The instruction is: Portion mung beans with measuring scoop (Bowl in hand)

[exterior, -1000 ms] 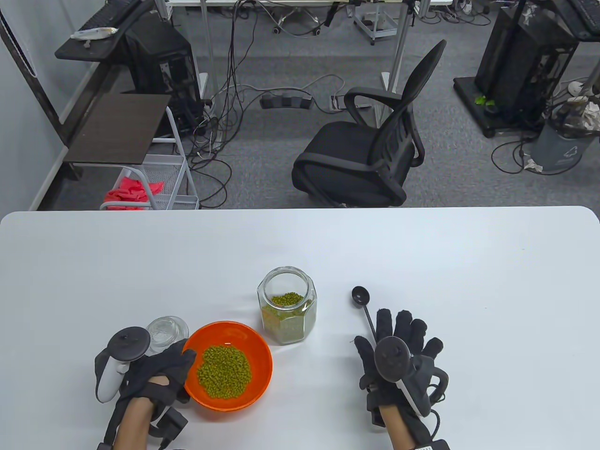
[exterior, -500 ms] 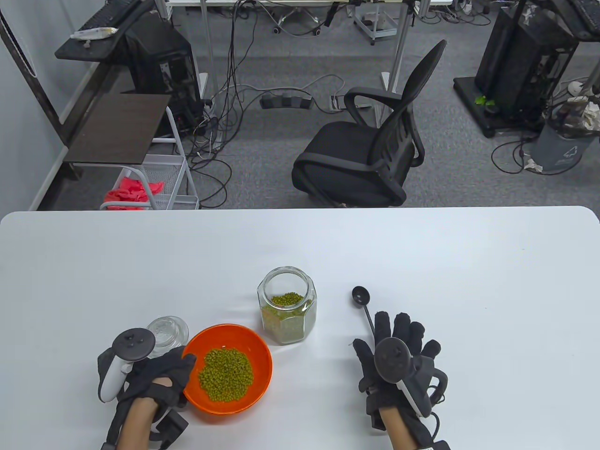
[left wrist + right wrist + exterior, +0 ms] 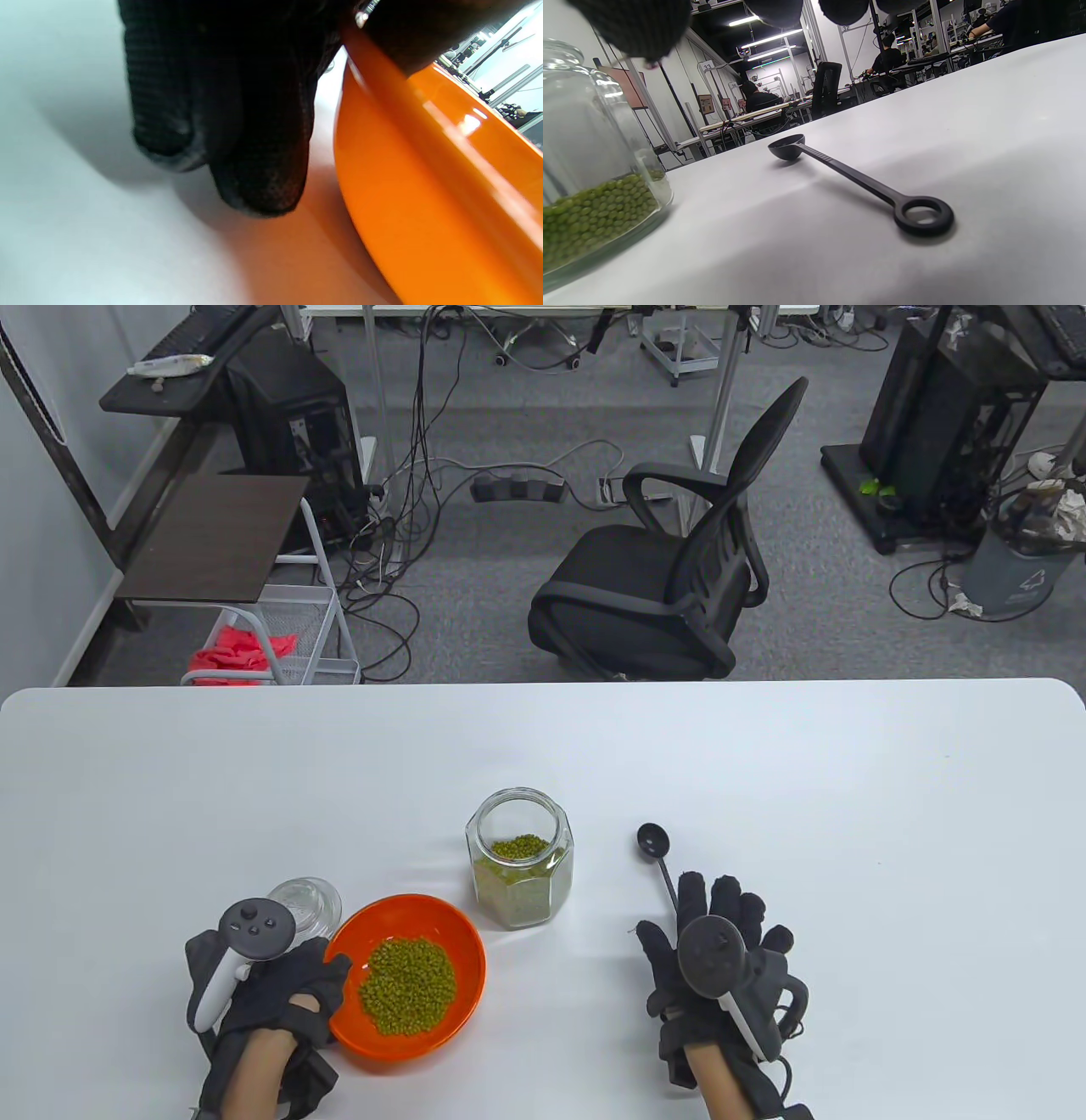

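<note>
1. The left hand (image 3: 271,984) gripped the near-left rim of the orange bowl (image 3: 462,933), thumb over the edge and fingers (image 3: 254,169) curled under its outer wall, as the left wrist view showed
2. Compared with a second before, the bowl had drifted slightly toward the person and tilted, so its mouth looked narrower; the mung beans (image 3: 407,984) sat heaped in its middle
3. The right hand (image 3: 721,959) lay flat and spread on the worktop (image 3: 848,814), holding nothing, and had barely shifted over that second
4. The black measuring scoop (image 3: 857,180) lay on the worktop just beyond the right hand's fingertips, cup away from the person, ring end nearest; it appeared empty
5. The open glass jar (image 3: 519,857), still part full of beans, stood between the two hands, further out; its glass lid (image 3: 304,903) lay just beyond the left hand
6. Judged from this, scooping looked finished: the scoop was set down, and the bowl was probably being lowered or repositioned
</note>
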{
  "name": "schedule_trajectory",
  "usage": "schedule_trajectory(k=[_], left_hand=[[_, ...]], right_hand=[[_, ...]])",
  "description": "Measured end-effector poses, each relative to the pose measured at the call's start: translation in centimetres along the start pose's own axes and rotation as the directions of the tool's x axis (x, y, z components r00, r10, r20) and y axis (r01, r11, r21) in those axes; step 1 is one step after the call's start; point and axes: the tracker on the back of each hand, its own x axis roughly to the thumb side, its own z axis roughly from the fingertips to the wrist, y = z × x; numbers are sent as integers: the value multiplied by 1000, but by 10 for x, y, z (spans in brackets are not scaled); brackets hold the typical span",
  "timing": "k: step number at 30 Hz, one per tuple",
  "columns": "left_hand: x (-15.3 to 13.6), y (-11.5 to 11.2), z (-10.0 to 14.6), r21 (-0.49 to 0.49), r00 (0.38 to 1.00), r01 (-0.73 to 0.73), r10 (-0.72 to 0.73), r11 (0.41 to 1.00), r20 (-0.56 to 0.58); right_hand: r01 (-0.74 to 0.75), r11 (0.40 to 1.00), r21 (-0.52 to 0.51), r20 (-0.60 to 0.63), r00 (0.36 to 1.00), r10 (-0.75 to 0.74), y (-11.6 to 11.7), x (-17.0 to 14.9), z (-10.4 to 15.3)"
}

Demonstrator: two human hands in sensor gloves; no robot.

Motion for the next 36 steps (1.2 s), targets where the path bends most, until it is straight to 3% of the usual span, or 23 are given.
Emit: schedule_trajectory(k=[8, 13, 21, 27, 32, 36], left_hand=[[12, 8, 13, 140, 991, 131, -134, 981, 10], [18, 16, 24, 306, 983, 161, -180, 938, 32], [30, 22, 36, 439, 966, 190, -246, 878, 74], [42, 30, 38, 455, 944, 254, -321, 853, 73], [39, 38, 27, 423, 958, 218, -275, 879, 78], [32, 48, 13, 334, 971, 183, -222, 925, 84]], right_hand=[[14, 1000, -5, -4, 1000, -14, 0, -1, 0], [24, 1000, -4, -3, 1000, -24, 0, -2, 1], [48, 999, -4, -7, 999, -48, -1, -4, 2], [63, 998, 6, -9, 998, -63, -1, -4, 2], [66, 998, 15, -13, 998, -66, -1, -5, 1], [79, 997, 16, -14, 997, -79, -2, -6, 0]])
